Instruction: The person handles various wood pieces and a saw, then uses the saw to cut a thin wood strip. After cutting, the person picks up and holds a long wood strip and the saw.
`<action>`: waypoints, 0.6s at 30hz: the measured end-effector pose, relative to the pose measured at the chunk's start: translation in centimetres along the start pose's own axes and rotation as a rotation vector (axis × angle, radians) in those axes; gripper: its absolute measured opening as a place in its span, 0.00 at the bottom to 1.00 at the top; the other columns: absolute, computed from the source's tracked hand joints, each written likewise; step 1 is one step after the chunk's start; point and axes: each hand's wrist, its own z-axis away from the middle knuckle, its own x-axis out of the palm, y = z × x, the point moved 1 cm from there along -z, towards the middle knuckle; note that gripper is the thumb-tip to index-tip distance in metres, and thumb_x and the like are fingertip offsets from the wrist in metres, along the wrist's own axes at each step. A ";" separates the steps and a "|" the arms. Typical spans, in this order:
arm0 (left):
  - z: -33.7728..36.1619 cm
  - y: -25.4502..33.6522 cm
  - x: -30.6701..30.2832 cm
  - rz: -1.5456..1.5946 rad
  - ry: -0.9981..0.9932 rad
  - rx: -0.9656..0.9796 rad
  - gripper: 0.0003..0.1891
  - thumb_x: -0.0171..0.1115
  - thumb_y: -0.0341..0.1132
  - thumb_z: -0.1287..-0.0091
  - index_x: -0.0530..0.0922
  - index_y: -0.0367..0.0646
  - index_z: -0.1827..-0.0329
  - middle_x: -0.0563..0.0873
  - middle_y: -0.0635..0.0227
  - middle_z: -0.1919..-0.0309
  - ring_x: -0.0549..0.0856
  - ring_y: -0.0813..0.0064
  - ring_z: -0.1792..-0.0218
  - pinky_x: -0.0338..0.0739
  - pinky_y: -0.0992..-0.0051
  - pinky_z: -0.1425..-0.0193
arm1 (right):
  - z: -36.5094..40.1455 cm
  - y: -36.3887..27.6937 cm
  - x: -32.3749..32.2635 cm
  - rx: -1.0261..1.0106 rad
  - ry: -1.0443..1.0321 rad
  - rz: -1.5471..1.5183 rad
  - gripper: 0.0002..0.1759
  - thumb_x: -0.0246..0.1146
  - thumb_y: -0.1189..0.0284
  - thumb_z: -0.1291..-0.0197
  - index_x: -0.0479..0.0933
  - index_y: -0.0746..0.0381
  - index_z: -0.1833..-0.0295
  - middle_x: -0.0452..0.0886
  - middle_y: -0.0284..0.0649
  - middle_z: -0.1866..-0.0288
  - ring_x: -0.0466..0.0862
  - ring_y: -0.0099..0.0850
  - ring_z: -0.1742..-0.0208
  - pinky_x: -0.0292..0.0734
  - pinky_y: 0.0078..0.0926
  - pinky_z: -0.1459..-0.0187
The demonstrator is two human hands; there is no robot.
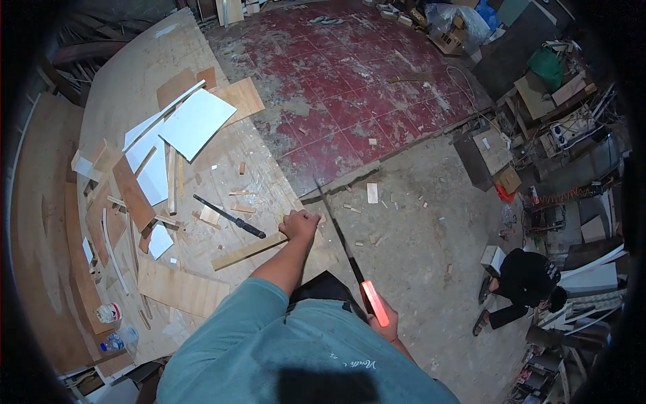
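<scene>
My left hand (301, 224) is closed over the end of a narrow wooden strip (249, 250), pressing it down at the table's edge. The strip lies slanted across the wooden tabletop (269, 195). Off the table's right side, my right hand (383, 324) grips the orange handle of a handsaw (344, 239). Its long dark blade points away from me, passing just right of my left hand and the strip's end. A slim black tool (229, 216) lies on the tabletop beyond the strip.
White panels (197, 124), boards and offcuts cover the table's far left. A plastic bottle (113, 342) and a white tub (108, 312) stand near its left edge. Another person (528, 286) crouches at the right by stacked scraps. Wood bits litter the concrete floor (417, 256).
</scene>
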 end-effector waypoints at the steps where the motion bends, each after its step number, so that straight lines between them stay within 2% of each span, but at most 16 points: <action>1: 0.1 0.1 0.0 0.008 0.026 0.007 0.19 0.69 0.58 0.49 0.87 0.52 0.70 0.84 0.65 0.55 0.77 0.59 0.47 0.61 0.56 0.41 | 0.2 0.4 0.0 0.021 0.035 -0.011 0.35 0.61 0.82 0.57 0.72 0.67 0.35 0.82 0.53 0.45 0.85 0.41 0.44 0.78 0.31 0.44; 5: -0.1 0.1 0.1 0.017 -0.022 -0.038 0.19 0.70 0.58 0.49 0.87 0.52 0.71 0.83 0.66 0.55 0.76 0.59 0.46 0.62 0.56 0.40 | -0.2 -0.3 -0.7 0.053 0.048 -0.011 0.36 0.62 0.83 0.57 0.72 0.69 0.35 0.82 0.53 0.44 0.84 0.40 0.43 0.77 0.31 0.42; 8: -0.3 0.2 0.1 0.005 0.018 -0.038 0.19 0.69 0.58 0.49 0.87 0.52 0.69 0.83 0.66 0.54 0.76 0.59 0.45 0.61 0.56 0.40 | -0.2 0.5 -0.4 0.040 0.027 -0.013 0.36 0.62 0.83 0.57 0.72 0.69 0.35 0.81 0.53 0.42 0.84 0.39 0.42 0.77 0.30 0.41; 18: -1.3 -1.4 1.5 0.065 -0.025 -0.007 0.12 0.65 0.51 0.48 0.88 0.57 0.68 0.84 0.69 0.55 0.75 0.61 0.44 0.59 0.57 0.40 | 0.0 0.3 0.9 0.040 -0.057 -0.079 0.36 0.64 0.84 0.57 0.71 0.69 0.35 0.79 0.54 0.40 0.82 0.39 0.40 0.77 0.31 0.41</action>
